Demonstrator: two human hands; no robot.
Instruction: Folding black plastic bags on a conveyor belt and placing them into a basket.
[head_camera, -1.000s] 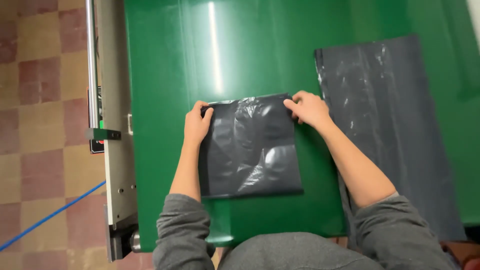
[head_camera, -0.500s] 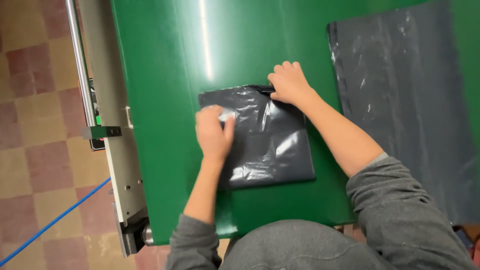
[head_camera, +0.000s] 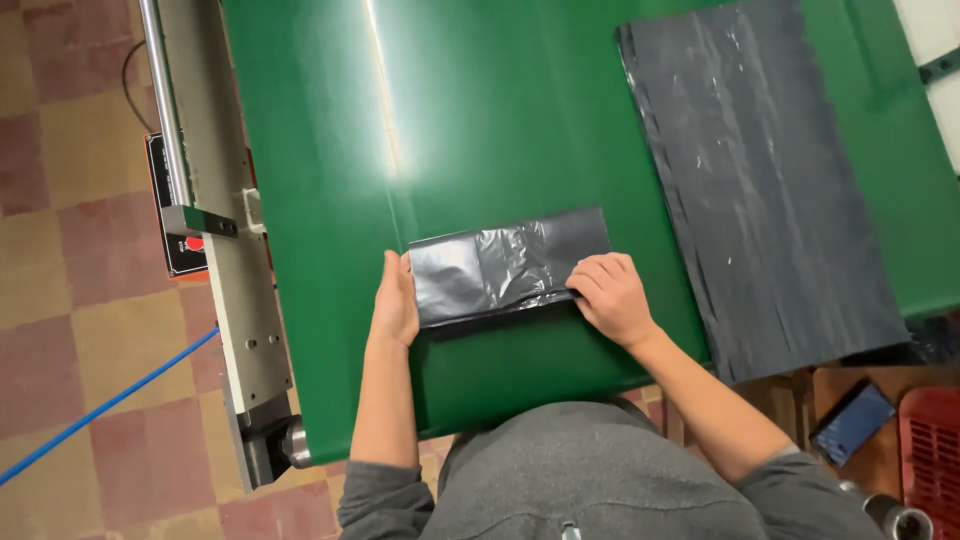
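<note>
Folded dark grey plastic bag (head_camera: 508, 263), already a narrow strip on the green belt (head_camera: 480, 120), pinned by flat open left hand (head_camera: 396, 302) and right hand (head_camera: 610, 298); flat stack of bags (head_camera: 760, 180) alongside, unfolded.

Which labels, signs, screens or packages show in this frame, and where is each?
Plate or label: on the machine frame left of the green belt; black rectangle, red mark, orange edge.
Phone: lower right, on the wooden surface beside a red crate; dark rectangle, screen off.
No packages.
</note>
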